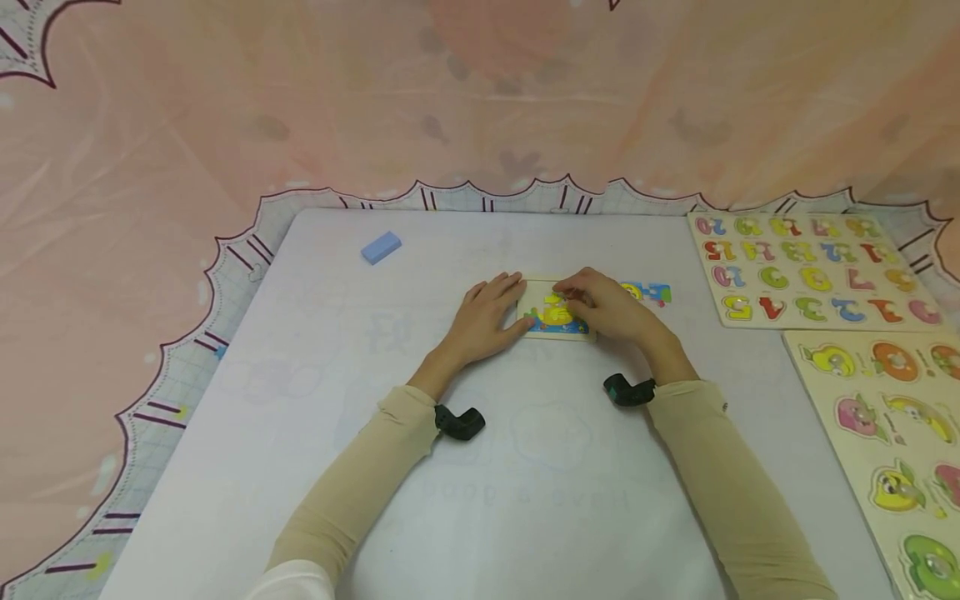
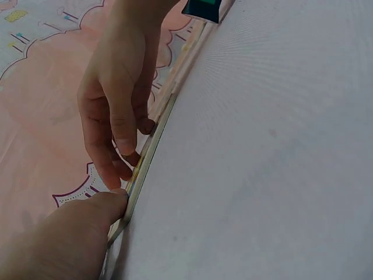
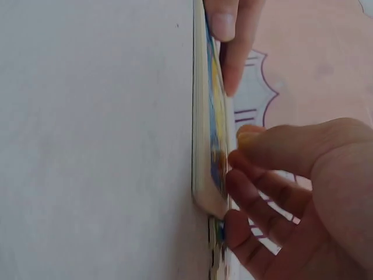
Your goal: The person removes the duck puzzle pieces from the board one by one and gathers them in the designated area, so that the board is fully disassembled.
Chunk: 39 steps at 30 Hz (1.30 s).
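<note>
In the head view a small jigsaw board (image 1: 536, 292) with a yellow duck picture over blue water lies flat on the white table. My left hand (image 1: 487, 317) rests at its left edge with straight fingers, the thumb touching the lower left corner. Over the board's upper right part, my right hand (image 1: 600, 304) pinches what looks like a small yellow puzzle piece (image 3: 249, 137) between thumb and forefinger; the fingers mostly cover it. More colourful puzzle pieces (image 1: 656, 292) lie just right of the board, partly behind the right hand.
A blue block (image 1: 381, 248) sits at the back left of the table (image 1: 450, 533). On the right lie a number puzzle board (image 1: 712, 314) and, nearer, a fruit puzzle board (image 1: 817, 450). A patterned peach cloth (image 1: 337, 100) hangs or spreads beyond the table's back edge.
</note>
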Each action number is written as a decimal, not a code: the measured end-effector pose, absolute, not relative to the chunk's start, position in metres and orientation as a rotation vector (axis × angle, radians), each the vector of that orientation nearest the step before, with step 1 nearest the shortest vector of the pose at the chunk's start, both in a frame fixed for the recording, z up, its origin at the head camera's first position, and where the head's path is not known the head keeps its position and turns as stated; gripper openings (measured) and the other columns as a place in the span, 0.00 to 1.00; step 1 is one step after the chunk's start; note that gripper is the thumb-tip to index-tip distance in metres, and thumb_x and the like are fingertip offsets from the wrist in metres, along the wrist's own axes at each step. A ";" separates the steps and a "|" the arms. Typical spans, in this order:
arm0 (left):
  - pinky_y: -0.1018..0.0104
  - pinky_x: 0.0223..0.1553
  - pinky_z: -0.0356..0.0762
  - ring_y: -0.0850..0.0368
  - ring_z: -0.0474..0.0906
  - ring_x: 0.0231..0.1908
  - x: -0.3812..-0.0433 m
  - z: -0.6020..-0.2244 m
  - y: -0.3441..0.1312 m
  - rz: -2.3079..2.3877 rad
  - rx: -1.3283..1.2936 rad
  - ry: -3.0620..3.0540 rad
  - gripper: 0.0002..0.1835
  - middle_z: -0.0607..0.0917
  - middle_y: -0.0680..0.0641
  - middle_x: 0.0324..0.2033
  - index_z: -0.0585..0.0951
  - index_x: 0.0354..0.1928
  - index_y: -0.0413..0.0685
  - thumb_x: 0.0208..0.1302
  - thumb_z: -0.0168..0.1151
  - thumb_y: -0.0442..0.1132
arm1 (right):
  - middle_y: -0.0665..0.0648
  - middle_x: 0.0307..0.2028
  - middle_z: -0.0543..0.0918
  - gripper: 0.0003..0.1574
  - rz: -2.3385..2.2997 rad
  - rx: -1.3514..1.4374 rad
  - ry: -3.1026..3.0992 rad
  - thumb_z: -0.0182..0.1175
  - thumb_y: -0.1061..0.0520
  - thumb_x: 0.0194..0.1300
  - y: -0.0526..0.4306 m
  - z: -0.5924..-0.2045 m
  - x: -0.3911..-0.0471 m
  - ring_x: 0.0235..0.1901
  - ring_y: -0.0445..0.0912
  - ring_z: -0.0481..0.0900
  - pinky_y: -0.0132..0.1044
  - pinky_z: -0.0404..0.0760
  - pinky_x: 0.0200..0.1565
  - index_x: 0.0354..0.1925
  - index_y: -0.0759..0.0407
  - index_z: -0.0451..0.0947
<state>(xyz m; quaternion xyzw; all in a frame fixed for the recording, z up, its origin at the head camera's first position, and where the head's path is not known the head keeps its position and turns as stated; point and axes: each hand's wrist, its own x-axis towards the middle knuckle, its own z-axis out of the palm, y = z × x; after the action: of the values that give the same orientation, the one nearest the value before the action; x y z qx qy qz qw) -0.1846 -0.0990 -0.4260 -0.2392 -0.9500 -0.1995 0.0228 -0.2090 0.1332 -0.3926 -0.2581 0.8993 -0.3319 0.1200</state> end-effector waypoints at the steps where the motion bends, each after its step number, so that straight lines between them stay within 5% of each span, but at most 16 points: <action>1: 0.49 0.71 0.48 0.51 0.52 0.72 -0.185 -0.426 -0.099 -0.617 -0.744 -2.941 0.35 0.62 0.47 0.71 0.63 0.70 0.46 0.66 0.53 0.56 | 0.60 0.49 0.74 0.22 -0.952 -0.752 2.632 0.51 0.62 0.69 0.131 -0.392 -0.209 0.45 0.51 0.72 0.44 0.73 0.49 0.60 0.61 0.72; 23: 0.49 0.72 0.48 0.52 0.52 0.72 -0.185 -0.427 -0.100 -0.619 -0.741 -2.937 0.35 0.62 0.47 0.71 0.63 0.70 0.47 0.66 0.52 0.57 | 0.61 0.50 0.71 0.22 -0.953 -0.673 2.632 0.50 0.65 0.69 0.124 -0.394 -0.207 0.52 0.54 0.72 0.49 0.74 0.55 0.60 0.58 0.69; 39: 0.49 0.72 0.48 0.52 0.52 0.73 -0.186 -0.427 -0.099 -0.621 -0.740 -2.941 0.35 0.62 0.48 0.71 0.63 0.70 0.47 0.66 0.53 0.56 | 0.59 0.47 0.80 0.12 -1.239 -0.600 2.620 0.53 0.57 0.69 0.133 -0.388 -0.207 0.47 0.52 0.76 0.47 0.76 0.51 0.49 0.59 0.74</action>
<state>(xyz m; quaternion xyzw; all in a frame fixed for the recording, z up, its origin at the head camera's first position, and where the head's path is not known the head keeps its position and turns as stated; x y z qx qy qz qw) -0.1856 -0.0986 -0.4273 -0.2390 -0.9498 -0.2007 0.0228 -0.2075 0.1328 -0.3881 -0.2018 0.8816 -0.4169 0.0910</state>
